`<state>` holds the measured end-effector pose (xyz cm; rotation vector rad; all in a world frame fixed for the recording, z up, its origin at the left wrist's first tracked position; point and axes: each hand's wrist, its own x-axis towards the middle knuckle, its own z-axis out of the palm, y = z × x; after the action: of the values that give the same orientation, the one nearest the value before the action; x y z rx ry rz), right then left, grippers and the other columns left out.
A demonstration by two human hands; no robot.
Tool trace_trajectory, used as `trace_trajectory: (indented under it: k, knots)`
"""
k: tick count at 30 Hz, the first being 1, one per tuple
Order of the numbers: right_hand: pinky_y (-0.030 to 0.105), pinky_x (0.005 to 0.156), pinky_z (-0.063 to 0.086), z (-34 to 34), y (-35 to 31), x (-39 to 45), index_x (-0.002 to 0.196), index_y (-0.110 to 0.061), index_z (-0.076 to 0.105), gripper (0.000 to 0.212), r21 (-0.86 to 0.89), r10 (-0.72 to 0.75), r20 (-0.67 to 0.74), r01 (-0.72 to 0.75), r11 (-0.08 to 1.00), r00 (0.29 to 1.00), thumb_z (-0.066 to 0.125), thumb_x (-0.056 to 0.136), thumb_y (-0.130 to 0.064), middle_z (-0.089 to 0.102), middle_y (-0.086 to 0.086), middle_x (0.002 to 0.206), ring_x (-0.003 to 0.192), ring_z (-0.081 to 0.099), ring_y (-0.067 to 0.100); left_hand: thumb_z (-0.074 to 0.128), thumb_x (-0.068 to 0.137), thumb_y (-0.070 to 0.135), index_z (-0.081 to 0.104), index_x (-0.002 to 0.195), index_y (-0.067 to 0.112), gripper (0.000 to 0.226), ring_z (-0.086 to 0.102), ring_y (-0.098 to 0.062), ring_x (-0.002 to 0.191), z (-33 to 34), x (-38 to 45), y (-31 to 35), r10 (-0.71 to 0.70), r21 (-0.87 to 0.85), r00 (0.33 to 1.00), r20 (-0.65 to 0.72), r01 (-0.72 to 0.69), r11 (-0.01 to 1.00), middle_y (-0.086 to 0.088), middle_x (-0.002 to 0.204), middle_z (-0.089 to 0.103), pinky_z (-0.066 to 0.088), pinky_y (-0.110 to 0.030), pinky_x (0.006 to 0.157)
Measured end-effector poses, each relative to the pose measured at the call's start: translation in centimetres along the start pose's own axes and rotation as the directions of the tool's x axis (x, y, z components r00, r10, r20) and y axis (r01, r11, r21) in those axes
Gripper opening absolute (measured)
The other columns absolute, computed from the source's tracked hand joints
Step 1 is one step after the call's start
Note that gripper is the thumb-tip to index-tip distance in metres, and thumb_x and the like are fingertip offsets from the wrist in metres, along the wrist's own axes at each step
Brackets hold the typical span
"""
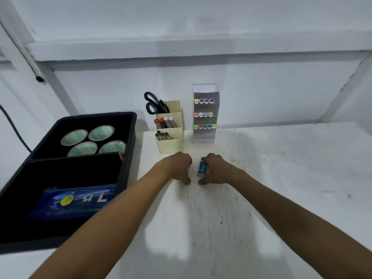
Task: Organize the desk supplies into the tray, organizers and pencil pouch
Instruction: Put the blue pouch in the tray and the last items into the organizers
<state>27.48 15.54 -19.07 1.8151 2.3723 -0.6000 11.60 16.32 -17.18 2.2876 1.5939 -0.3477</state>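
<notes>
My left hand (pixel 179 168) and my right hand (pixel 216 168) rest side by side on the white desk (pixel 261 178), just in front of the organizers. The right hand's fingers curl around a small blue-and-white eraser (pixel 202 168). The left hand grips a small white item (pixel 189 171), mostly hidden under its fingers. A cream pen organizer (pixel 170 137) holds pens and black scissors (pixel 154 103). To its right, a clear marker organizer (pixel 204 115) carries three rows of colored markers. The black tray (pixel 128 137) on the left contains a blue pencil pouch (pixel 74 200).
Several round green-and-white tape rolls (pixel 92 139) lie in the tray's rear compartment. A white wall and ledge rise behind the desk. A black cable (pixel 12 125) hangs at the far left. The desk surface stretches away to the right of my hands.
</notes>
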Motion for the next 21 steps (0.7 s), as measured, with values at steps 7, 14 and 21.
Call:
trace_trajectory:
  k: [7,14,21]
  knots:
    - [0.03,0.09,0.045,0.0,1.5,0.4,0.124,-0.014,0.056,0.062,0.051,-0.025,-0.011,0.026,0.998,1.0,0.077,0.073,-0.041,0.05,0.009,0.118,0.109,0.047,0.023,0.084,0.069,0.039,0.056,0.125,0.02,0.065,0.052,-0.014,0.093,1.3,0.2,-1.2,-0.121,-0.292,0.99,-0.074,0.095,0.952,0.0,0.119,0.059,0.05,-0.028,0.083]
    - [0.026,0.087,0.042,-0.3,3.5,0.1,0.129,-0.017,0.052,0.069,0.055,-0.021,0.021,0.019,0.998,1.0,0.078,0.071,-0.043,0.047,0.006,0.121,0.103,0.042,0.016,0.082,0.067,0.048,0.054,0.129,0.026,0.072,0.048,-0.024,0.11,2.1,-1.0,-3.0,-0.159,-0.217,0.986,-0.045,0.146,0.965,-0.005,0.123,0.043,0.045,-0.032,0.093]
    - [0.027,0.091,0.042,-0.7,3.8,0.2,0.128,-0.018,0.052,0.071,0.052,-0.059,0.049,0.057,0.997,0.997,0.08,0.069,-0.044,0.047,0.005,0.122,0.109,0.044,0.017,0.084,0.066,0.036,0.064,0.101,0.013,0.046,0.056,-0.019,0.085,1.5,-1.0,-2.4,-0.067,-0.224,0.996,-0.051,0.054,0.973,-0.002,0.098,0.058,0.048,-0.028,0.07]
